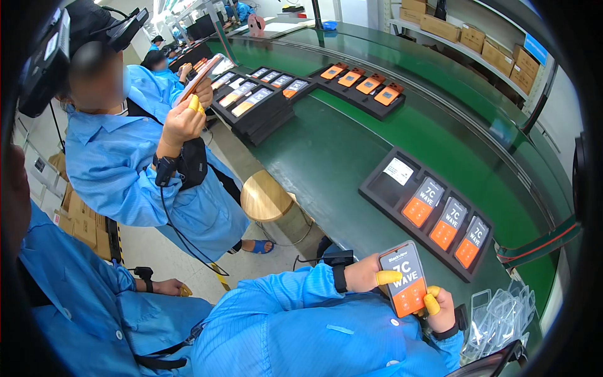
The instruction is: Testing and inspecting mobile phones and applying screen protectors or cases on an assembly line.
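Observation:
A smartphone (408, 290) with a grey and orange printed screen film is held in front of my blue coat. My left hand (363, 275) grips its left edge, the thumb in a yellow finger cot lying over the screen. On the lower right edge, my right hand (441, 309) is closed, with yellow cots on its thumb and a finger. Beyond the phone, a black tray (380, 188) on the green bench carries three similar phones (447, 223) in its slots and a white label (397, 171) at its far left end. The fingers behind the phone are hidden.
Clear plastic phone cases (502, 314) are heaped at my right. Further along the green bench (314, 144) are stacked trays (257, 107) and a tray of orange phones (358, 85). At left, a co-worker (144, 157) holds up a phone. Another person's hand (169, 288) hangs nearby, and a wooden stool (267, 195) stands beyond.

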Demonstrator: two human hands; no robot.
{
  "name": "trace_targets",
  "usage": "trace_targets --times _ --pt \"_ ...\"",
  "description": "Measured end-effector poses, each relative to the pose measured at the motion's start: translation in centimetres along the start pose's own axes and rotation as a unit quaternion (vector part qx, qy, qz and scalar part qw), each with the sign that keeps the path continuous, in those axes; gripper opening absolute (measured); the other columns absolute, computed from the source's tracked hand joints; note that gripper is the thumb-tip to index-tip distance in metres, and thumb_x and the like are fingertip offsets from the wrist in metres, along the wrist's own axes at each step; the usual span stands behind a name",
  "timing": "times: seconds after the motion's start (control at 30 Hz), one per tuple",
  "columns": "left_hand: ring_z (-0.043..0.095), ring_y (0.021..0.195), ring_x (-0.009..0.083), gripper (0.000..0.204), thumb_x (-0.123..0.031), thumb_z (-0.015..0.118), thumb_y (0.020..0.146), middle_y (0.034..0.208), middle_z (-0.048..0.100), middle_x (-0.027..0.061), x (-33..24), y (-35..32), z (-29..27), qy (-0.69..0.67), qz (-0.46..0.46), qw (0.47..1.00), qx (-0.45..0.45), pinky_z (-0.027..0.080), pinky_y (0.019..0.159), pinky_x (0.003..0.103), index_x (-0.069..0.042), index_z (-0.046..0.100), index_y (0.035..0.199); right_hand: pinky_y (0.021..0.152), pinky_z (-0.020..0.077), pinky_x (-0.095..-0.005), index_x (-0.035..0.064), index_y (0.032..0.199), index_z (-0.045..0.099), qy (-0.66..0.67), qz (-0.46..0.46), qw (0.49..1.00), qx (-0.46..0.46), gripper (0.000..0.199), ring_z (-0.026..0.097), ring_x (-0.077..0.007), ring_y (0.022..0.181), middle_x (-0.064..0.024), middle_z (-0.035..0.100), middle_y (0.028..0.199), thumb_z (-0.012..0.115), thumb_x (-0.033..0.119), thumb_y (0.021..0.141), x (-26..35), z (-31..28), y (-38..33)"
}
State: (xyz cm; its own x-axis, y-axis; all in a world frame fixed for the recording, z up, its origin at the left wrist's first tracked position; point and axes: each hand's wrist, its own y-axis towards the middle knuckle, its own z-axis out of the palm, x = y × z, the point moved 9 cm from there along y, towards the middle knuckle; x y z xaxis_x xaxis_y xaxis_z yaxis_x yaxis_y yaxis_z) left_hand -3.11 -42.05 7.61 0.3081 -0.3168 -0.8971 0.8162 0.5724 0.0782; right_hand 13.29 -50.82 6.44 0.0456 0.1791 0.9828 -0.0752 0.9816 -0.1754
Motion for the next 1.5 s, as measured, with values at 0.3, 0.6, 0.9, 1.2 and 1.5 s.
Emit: trace_targets --times 0.3,0.6,0.9,1.2,1.5 --pt "0.056 0.112 0.0135 0.042 -0.009 0.057 0.095 0.123 0.06 0.0055 0.5 -0.2 -0.6 -0.001 -0.022 1.0 0.007 0.045 0.098 0.031 -0.002 0.045 0.134 0.05 0.0438 -0.0247 0.0005 0.083 0.061 -0.006 0.0 1.0 0.01 0.035 0.056 -0.0113 0.054 -0.0064 0.063 0.066 0.063 0.034 0.095 -0.3 0.3 -0.5" --pt "0.056 0.113 0.0148 0.041 -0.008 0.056 0.095 0.123 0.06 0.0069 0.2 -0.2 -0.8 0.01 -0.015 1.0 0.015 0.045 0.098 0.032 -0.002 0.046 0.134 0.045 0.0418 -0.026 0.0011 0.076 0.058 0.013 -0.014 1.0 -0.021 0.035 0.053 -0.0117 0.048 -0.005 0.057 0.058 0.065 0.031 0.093 -1.5 0.5 -0.5" --pt "0.055 0.114 0.0144 0.044 -0.008 0.055 0.095 0.124 0.059 0.0066 0.6 -0.9 -0.4 0.011 -0.004 1.0 -0.016 0.044 0.1 0.032 -0.002 0.043 0.136 0.048 0.0419 -0.0244 0.0009 0.092 0.058 0.121 -0.049 0.991 -0.039 0.029 0.055 -0.0128 0.051 -0.0064 0.06 0.064 0.055 0.029 0.099 -0.9 1.0 -1.6" --pt "0.056 0.108 0.0172 0.034 -0.005 0.052 0.095 0.119 0.06 0.0097 -1.3 -1.2 -1.1 0.198 0.078 0.975 -0.057 0.045 0.094 0.033 0.001 0.051 0.128 0.047 0.0412 -0.0262 0.0046 0.079 0.057 0.042 0.001 0.997 -0.058 0.027 0.053 -0.0115 0.051 -0.0032 0.057 0.06 0.054 0.022 0.099 -0.6 1.3 -0.4" --pt "0.056 0.115 0.0232 0.039 -0.017 0.051 0.097 0.126 0.055 0.0098 0.4 -0.8 -3.6 -0.095 0.059 0.977 -0.182 0.045 0.099 0.041 -0.003 0.044 0.133 0.054 0.0448 -0.0233 0.006 0.1 0.06 0.166 0.075 0.983 0.013 0.019 0.06 -0.0094 0.063 -0.0033 0.064 0.076 0.057 0.024 0.098 -1.7 4.0 0.7"
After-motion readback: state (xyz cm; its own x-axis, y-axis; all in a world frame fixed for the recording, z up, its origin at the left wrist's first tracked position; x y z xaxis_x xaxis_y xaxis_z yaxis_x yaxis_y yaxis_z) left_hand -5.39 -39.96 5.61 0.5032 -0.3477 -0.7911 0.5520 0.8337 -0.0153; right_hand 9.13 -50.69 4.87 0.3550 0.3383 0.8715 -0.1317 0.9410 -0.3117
